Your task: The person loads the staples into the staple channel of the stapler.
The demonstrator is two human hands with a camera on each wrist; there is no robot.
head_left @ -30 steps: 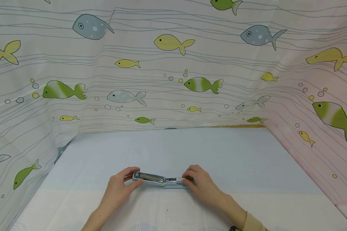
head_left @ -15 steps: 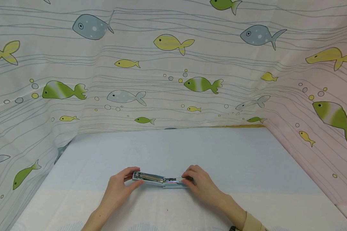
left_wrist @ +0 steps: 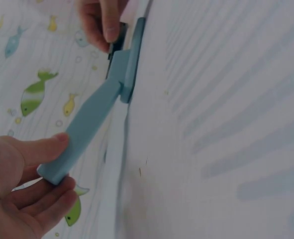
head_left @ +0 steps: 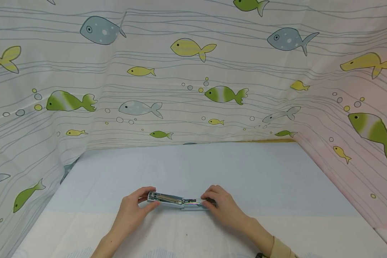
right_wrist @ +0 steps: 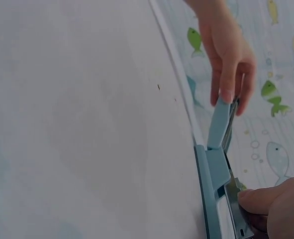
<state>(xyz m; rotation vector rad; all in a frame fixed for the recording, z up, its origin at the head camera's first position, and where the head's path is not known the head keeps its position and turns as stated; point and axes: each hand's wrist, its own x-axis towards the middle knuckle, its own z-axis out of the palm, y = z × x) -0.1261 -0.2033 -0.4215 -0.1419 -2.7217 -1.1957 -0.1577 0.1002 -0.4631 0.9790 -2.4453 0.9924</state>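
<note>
A light blue stapler (head_left: 172,202) lies folded wide open on the table, its inner metal parts facing up. My left hand (head_left: 132,208) pinches the free end of the raised top arm (left_wrist: 89,124) between thumb and fingers. That arm slants up to the left from the hinge. At the other half, my right hand (head_left: 227,207) grips the metal staple magazine (right_wrist: 235,203) near its end, just above the blue base (right_wrist: 207,191). The fingers hide the magazine's far end in the head view.
A pale blue and white cloth (head_left: 261,175) covers the table. Fish-printed curtains (head_left: 180,82) stand along the back and both sides. Small dark specks (left_wrist: 140,172) lie on the cloth near the front.
My right hand has shifted very slightly left along the magazine. The left hand and the stapler's top arm stay in place.
</note>
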